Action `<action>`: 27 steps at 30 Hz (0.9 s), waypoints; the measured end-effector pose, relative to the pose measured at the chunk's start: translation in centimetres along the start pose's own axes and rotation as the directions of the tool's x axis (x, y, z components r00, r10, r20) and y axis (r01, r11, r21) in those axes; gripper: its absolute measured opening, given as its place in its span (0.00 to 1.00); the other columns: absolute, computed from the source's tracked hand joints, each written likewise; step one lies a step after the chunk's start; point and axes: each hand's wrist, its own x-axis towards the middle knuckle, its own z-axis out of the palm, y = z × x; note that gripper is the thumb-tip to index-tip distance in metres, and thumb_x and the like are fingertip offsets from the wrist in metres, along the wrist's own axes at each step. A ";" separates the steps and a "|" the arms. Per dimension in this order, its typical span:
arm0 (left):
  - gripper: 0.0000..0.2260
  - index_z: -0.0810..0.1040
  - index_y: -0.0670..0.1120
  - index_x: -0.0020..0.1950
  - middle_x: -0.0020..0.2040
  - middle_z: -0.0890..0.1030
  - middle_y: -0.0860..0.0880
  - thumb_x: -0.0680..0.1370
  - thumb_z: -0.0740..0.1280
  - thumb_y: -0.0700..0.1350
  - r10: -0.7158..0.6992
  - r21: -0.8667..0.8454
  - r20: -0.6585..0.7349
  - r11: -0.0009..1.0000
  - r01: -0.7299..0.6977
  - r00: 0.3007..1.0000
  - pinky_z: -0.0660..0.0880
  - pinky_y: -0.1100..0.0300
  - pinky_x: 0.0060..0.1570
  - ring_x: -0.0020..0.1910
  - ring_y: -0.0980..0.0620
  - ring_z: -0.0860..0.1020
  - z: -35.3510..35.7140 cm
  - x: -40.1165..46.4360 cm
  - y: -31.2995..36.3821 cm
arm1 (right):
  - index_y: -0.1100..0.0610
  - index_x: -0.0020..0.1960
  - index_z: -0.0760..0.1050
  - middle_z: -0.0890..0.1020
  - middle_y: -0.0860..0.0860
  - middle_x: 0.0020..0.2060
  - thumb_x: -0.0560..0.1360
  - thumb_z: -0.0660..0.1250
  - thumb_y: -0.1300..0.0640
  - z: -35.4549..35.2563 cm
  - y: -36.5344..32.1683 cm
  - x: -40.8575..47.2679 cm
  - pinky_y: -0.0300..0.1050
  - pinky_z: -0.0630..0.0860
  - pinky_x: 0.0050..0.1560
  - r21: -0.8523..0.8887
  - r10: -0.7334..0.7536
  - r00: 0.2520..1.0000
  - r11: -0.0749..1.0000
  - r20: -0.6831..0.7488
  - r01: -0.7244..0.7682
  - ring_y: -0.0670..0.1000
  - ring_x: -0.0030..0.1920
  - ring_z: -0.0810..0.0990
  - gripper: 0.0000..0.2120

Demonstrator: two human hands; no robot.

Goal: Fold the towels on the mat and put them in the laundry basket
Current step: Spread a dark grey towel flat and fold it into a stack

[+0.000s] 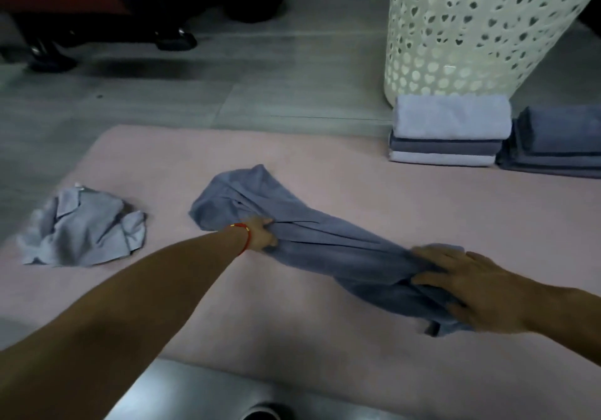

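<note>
Blue towel (312, 240) bunched into rope shape, laid diagonally mid-mat (325, 165). Left hand (261, 232) curled round gathered middle, cloth gripped. Right hand (468, 289) laid on near-right end, fingers mostly straight and spread, cloth pressed down, nothing gripped. Crumpled towel (84, 227) left untouched at mat's left. Two folded stacks (450, 130) parked far right, in front of basket (481, 29), not yet loaded. Step judged: spreading. Corners should be found, twist shaken out, cloth flattened before first fold.
</note>
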 end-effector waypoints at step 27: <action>0.12 0.78 0.45 0.52 0.54 0.79 0.45 0.74 0.63 0.31 -0.122 -0.443 -0.571 0.878 -0.180 0.812 0.73 0.61 0.51 0.49 0.47 0.77 2.8 -4.6 -3.8 | 0.51 0.64 0.77 0.80 0.53 0.59 0.79 0.47 0.36 -1.1 -14.1 21.5 0.49 0.70 0.60 -0.084 0.233 0.969 0.967 -0.086 -0.240 0.56 0.59 0.78 0.29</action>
